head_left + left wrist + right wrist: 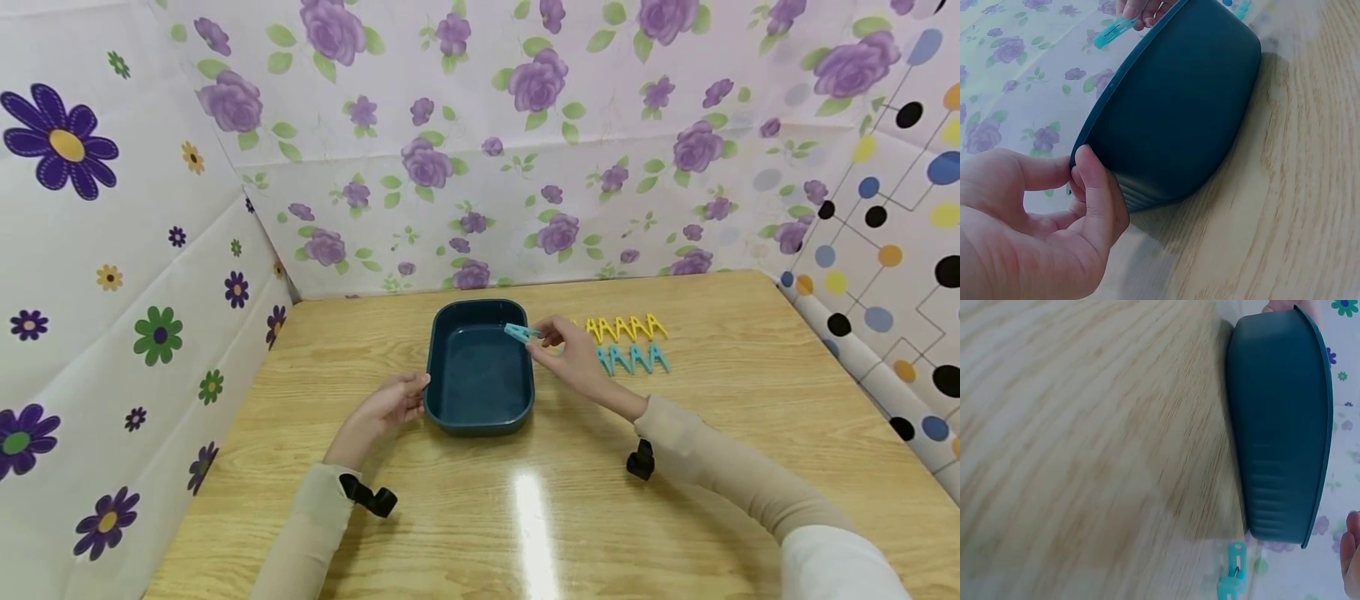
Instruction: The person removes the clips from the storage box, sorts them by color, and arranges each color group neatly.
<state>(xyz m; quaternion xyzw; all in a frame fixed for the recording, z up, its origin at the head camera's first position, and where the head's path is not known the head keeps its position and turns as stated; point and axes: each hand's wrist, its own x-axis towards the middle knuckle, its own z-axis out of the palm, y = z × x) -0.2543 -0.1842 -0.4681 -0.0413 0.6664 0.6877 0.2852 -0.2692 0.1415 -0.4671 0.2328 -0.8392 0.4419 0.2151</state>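
A dark teal rectangular basin stands on the wooden table, its inside bare in the head view. My left hand pinches its left rim between thumb and fingers, seen close up in the left wrist view. My right hand holds a light blue clothespin by one end, its other end over the basin's right rim. The same clothespin shows above the rim in the left wrist view. Only part of the right hand appears at the edge of the right wrist view.
Right of the basin stand a row of several yellow clothespins and, in front of it, several light blue clothespins, partly hidden by my right hand. Another view of a blue clothespin shows it near the basin's end. Flowered sheets enclose the table.
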